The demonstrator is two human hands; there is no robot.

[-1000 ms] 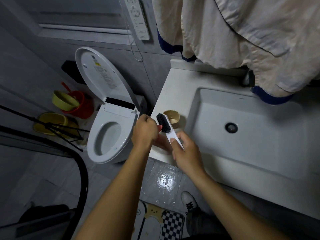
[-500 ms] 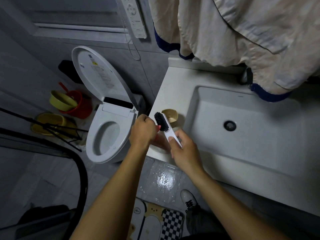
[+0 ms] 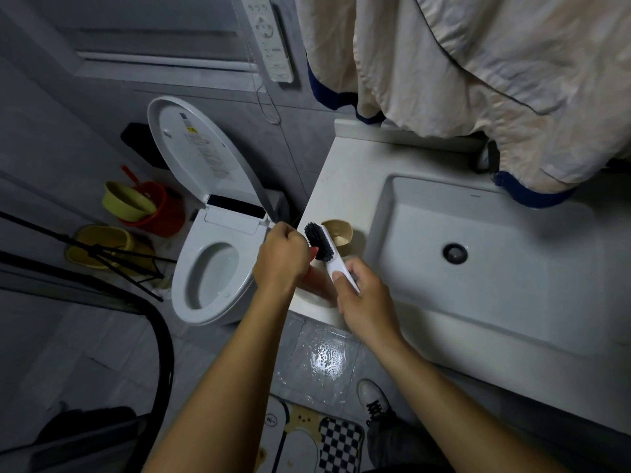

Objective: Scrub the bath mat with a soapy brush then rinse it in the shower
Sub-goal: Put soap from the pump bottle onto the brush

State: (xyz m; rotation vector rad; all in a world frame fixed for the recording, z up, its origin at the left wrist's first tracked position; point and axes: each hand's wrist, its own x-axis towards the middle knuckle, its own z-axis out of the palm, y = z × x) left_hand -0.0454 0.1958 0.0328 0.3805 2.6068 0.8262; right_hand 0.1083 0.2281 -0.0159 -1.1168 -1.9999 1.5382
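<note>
My right hand (image 3: 363, 297) grips the white handle of a scrub brush (image 3: 322, 242) with black bristles, held over the counter's left corner. My left hand (image 3: 281, 256) is curled round a small pink bar (image 3: 313, 251), mostly hidden in the fist, and holds it against the bristles. More pink shows on the counter beneath the hands; I cannot tell what it is. The bath mat (image 3: 319, 442), with a checkered patch and cartoon print, lies on the floor at the bottom edge, partly cut off.
A beige dish (image 3: 341, 230) stands behind the brush beside the white sink basin (image 3: 478, 268). The toilet (image 3: 211, 274) stands open on the left, with red and yellow tubs (image 3: 143, 206) beyond. Cloth (image 3: 478, 63) hangs above the sink. The floor tile (image 3: 324, 356) is wet. My shoe (image 3: 374, 399) is near the mat.
Both hands and the brush keep almost the same place at the counter corner. Only the view has shifted a little.
</note>
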